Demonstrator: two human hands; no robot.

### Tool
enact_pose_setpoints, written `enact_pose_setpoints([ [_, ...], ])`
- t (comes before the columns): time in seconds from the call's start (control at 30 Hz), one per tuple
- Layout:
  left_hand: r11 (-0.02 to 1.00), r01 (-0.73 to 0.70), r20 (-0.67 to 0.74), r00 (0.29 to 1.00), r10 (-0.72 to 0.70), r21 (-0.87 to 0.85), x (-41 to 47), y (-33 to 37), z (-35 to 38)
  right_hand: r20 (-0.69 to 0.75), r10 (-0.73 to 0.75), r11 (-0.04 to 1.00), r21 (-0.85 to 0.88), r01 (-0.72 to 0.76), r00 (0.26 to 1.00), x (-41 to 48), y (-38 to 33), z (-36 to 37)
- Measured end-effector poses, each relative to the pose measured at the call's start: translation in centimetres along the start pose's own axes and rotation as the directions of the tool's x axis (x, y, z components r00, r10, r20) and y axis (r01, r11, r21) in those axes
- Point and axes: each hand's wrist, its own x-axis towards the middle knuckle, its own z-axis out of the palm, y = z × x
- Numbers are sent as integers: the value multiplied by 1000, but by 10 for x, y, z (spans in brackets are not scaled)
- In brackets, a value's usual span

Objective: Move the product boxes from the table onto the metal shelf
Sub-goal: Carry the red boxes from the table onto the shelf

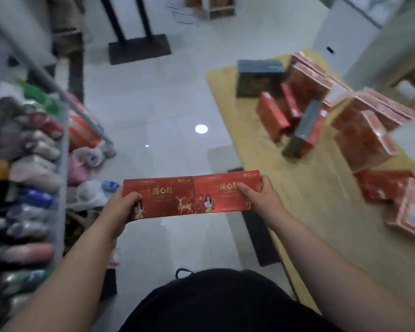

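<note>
Boxes in hand: Two flat red product boxes, the left box (158, 198) and the right box (227, 194), were held side by side in the air over the pale floor (153, 104), their inner edges touching and their printed faces turned up toward the camera.

Reason for the hold: Pressed end to end, the pair appeared to be carried as one row, each box steadied from its outer end, which would let both be set down together.

Left hand: The left hand (124, 207) was closed on the outer end of the left box, thumb on the printed face, the fingers hidden beneath.

Right hand: The right hand (259, 197) was closed on the outer end of the right box, thumb lying across the top face and fingers wrapped round the edge.

Table: The wooden table (321, 200) stood at the person's right, well apart from the carried pair, and bore many more boxes (364, 140), some standing on edge, some stacked, some lying flat, along with a dark box (258, 77) at its far end.

Shelf: The metal shelf (62, 164) ran down the person's left, its tier crowded with blurred packets (34, 173) whose kind could not be told.

Stage of the task: The carried pair sat between table and shelf, closer to the shelf, so the transfer looked to be mid-journey, with much of the stock not yet moved.

Likely need: A free stretch of shelf was not visible in this view.
</note>
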Motion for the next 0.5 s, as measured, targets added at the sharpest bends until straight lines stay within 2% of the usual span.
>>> enact_pose_setpoints([
  [0.13,983,-19,-201,979,-19,-185,-10,-6,-79,177,-55,993,-89,71,983,21,-40,85],
  [0.23,921,-11,-360,922,-142,-390,-29,-24,-127,327,-64,986,-124,110,943,30,-64,139],
  [0.37,818,-117,-507,831,-230,-563,-61,-52,-164,524,-76,950,-221,221,848,38,-96,207],
  [0.5,732,-249,-630,715,-302,-634,-104,-72,-176,699,-70,926,-220,307,712,37,-123,265],
])
